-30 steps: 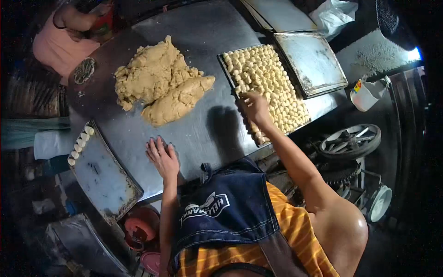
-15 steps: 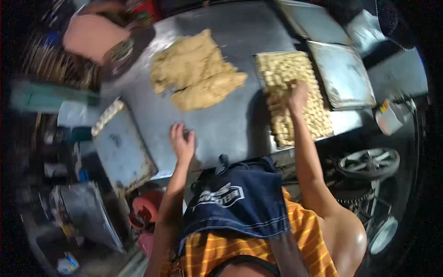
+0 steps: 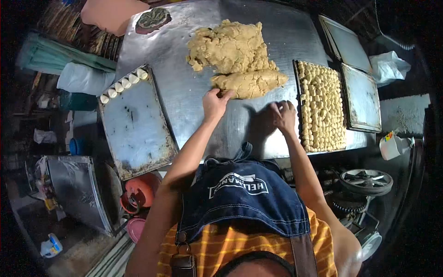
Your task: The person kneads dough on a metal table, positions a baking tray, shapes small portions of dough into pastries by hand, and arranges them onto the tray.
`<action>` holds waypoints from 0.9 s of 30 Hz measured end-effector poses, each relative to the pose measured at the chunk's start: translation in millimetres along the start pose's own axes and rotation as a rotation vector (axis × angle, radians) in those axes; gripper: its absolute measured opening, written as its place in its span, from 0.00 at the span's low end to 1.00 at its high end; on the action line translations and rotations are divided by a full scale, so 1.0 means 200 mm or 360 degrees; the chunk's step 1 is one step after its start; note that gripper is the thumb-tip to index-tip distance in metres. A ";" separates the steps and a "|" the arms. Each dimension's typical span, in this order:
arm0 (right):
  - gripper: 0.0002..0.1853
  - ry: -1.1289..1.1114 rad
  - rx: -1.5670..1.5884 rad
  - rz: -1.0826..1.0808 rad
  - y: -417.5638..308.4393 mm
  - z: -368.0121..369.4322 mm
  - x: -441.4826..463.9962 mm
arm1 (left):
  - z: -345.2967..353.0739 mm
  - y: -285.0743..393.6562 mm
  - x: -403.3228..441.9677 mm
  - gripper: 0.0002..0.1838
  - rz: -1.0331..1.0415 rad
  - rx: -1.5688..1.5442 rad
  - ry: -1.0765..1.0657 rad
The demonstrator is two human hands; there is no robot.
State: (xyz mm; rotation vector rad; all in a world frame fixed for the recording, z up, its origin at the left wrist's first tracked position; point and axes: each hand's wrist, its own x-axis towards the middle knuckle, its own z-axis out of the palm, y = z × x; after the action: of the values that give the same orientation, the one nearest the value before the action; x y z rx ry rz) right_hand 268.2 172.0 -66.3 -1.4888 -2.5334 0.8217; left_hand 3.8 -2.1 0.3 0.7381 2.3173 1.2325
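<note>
The left hand (image 3: pixel 215 106), unclenched, is touching a tan, log-shaped dough piece (image 3: pixel 254 84); the right hand (image 3: pixel 284 117) is hovering nearby, grip too blurred to tell.

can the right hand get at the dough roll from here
Most likely yes: the right hand is close to the dough roll, and only bare table seems to lie between. The left hand is at the roll's other end, out of the way.
</note>
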 end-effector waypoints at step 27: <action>0.15 -0.0343 -0.0171 -0.0415 -0.02 -0.25 -0.15 | 0.04 -0.22 0.04 0.09 0.0679 0.0487 0.0081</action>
State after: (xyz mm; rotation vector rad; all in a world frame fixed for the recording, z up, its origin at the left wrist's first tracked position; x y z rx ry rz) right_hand 297.0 166.0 -16.9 -1.1120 -2.8896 0.8577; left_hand -8.4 -12.8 -42.9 1.3783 2.5027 1.0732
